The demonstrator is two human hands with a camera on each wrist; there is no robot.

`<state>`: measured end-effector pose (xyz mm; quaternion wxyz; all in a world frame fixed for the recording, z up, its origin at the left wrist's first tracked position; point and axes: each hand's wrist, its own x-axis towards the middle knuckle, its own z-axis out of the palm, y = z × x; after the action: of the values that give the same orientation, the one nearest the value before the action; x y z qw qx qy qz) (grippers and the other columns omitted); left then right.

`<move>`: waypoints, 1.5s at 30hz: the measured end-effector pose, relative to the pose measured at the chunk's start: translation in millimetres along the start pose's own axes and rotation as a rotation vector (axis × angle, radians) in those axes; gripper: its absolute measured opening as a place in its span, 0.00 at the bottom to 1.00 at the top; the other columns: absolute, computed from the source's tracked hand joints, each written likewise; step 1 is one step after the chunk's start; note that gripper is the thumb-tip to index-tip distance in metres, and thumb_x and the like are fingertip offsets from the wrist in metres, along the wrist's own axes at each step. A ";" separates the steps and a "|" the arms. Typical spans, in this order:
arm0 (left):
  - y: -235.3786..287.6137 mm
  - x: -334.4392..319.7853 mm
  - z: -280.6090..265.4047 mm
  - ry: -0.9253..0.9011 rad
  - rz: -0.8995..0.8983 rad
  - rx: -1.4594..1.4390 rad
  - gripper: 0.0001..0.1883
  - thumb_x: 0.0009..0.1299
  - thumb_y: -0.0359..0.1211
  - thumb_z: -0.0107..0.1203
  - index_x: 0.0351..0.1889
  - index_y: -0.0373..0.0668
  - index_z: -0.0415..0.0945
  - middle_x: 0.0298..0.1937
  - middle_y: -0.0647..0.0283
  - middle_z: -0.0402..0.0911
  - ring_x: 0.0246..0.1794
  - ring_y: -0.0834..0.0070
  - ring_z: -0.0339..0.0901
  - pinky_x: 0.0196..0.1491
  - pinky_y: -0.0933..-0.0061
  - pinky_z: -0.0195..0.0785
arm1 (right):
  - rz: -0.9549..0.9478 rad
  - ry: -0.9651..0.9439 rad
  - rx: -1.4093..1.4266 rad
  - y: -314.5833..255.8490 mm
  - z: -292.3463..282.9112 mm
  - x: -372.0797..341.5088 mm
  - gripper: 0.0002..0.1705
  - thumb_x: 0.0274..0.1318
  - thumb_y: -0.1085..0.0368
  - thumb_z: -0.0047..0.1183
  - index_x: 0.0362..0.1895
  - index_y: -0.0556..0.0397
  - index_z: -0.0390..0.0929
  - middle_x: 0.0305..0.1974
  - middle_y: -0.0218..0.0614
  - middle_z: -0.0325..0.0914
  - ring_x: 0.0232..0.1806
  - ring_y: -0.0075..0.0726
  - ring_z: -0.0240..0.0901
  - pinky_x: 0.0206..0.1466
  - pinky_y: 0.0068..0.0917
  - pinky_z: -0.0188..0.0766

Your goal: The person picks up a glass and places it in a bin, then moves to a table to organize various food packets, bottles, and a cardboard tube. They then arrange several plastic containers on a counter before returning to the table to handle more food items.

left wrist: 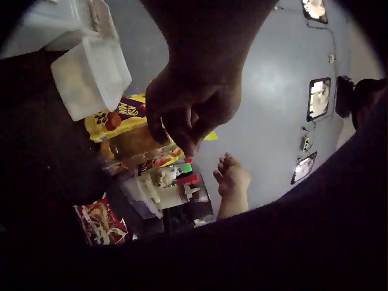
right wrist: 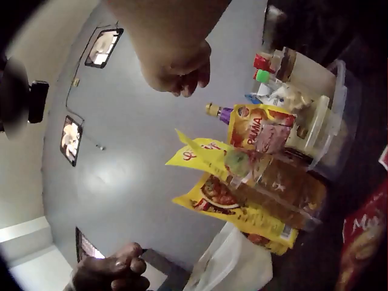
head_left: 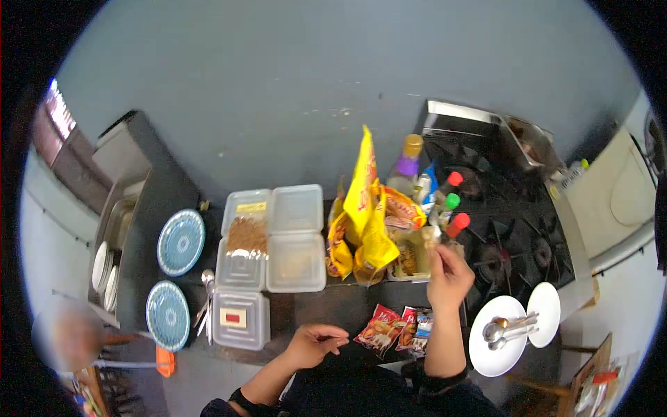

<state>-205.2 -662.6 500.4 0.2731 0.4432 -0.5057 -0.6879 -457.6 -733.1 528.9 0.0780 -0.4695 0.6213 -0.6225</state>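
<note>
My right hand (head_left: 450, 278) is raised over the front right of the grocery cluster, its fingers bent and nothing visible between them. Below its fingertips is a clear plastic bin (right wrist: 339, 115) of bottles with red and green caps and a knotted plastic bag (right wrist: 297, 97). My left hand (head_left: 316, 345) hovers over the counter's front edge with loosely curled fingers, holding nothing. Between the hands lie red sachets (head_left: 381, 328) and a blue sachet (head_left: 422, 326). Yellow packs (head_left: 361, 208) stand beside a Palmia pouch (right wrist: 257, 127) and a gold-capped bottle (head_left: 410, 167).
Lidded containers (head_left: 295, 260), one with brown contents, stand left of the packs. Blue plates (head_left: 182, 243) and cutlery (head_left: 207, 302) lie farther left. A black gas stove (head_left: 493, 236) and white plates (head_left: 497, 354) with spoons are at right. A person (head_left: 68, 340) is at far left.
</note>
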 end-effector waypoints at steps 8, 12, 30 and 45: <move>-36.4 -85.4 -20.3 0.125 -0.312 0.082 0.04 0.58 0.30 0.56 0.28 0.39 0.78 0.24 0.63 0.78 0.21 0.83 0.71 0.22 0.84 0.63 | -0.254 -0.693 0.043 -51.0 -15.2 -100.5 0.01 0.40 0.74 0.51 0.22 0.60 0.74 0.18 0.38 0.72 0.19 0.34 0.70 0.24 0.23 0.65; -94.6 -164.4 -59.4 0.392 -0.177 -0.024 0.04 0.59 0.28 0.53 0.30 0.38 0.77 0.24 0.63 0.78 0.22 0.81 0.72 0.24 0.82 0.65 | -0.125 -1.214 0.042 -56.7 7.6 -176.7 0.06 0.42 0.71 0.52 0.29 0.56 0.75 0.26 0.39 0.74 0.23 0.40 0.71 0.27 0.26 0.67; -573.8 -645.3 37.2 0.800 -1.226 0.425 0.18 0.64 0.47 0.36 0.39 0.55 0.76 0.44 0.66 0.75 0.45 0.67 0.72 0.45 0.66 0.65 | -1.541 -2.181 -0.974 27.3 228.6 -515.6 0.13 0.46 0.58 0.44 0.34 0.48 0.75 0.36 0.41 0.74 0.35 0.41 0.72 0.37 0.36 0.67; -572.5 -779.4 -63.5 1.983 -0.738 -1.199 0.17 0.52 0.32 0.60 0.38 0.34 0.72 0.32 0.57 0.77 0.27 0.72 0.74 0.29 0.76 0.71 | -1.746 -2.303 -0.785 -118.7 461.4 -814.9 0.14 0.42 0.59 0.44 0.29 0.54 0.76 0.28 0.40 0.76 0.29 0.41 0.73 0.33 0.36 0.69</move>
<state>249.6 145.0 217.3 0.4907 0.6977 0.4771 -0.2118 360.3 -475.9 133.9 -0.0025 -0.8935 -0.1244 0.4315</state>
